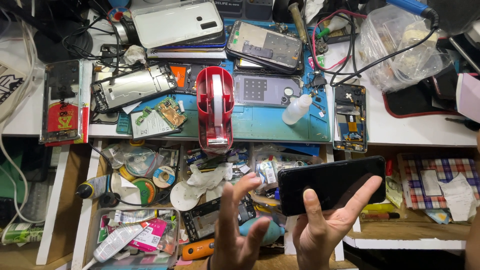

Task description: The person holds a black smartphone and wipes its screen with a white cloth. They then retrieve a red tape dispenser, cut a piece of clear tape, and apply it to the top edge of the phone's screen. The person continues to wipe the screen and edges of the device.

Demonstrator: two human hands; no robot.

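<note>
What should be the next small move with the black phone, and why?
Probably bring the left hand onto the black phone to steady it. Only the right hand supports it, on spread fingers, above the cluttered open drawer, while the left hand is open and free beside it.

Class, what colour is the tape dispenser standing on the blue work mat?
The tape dispenser is red, holding a white roll; the head view shows it best.

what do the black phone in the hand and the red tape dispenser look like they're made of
Black slab phone, held by the right hand: its face looks like glossy glass, smooth with soft reflections. Red arched tape dispenser on the blue mat: apparently moulded plastic, uniform colour with a shiny sheen.
</note>
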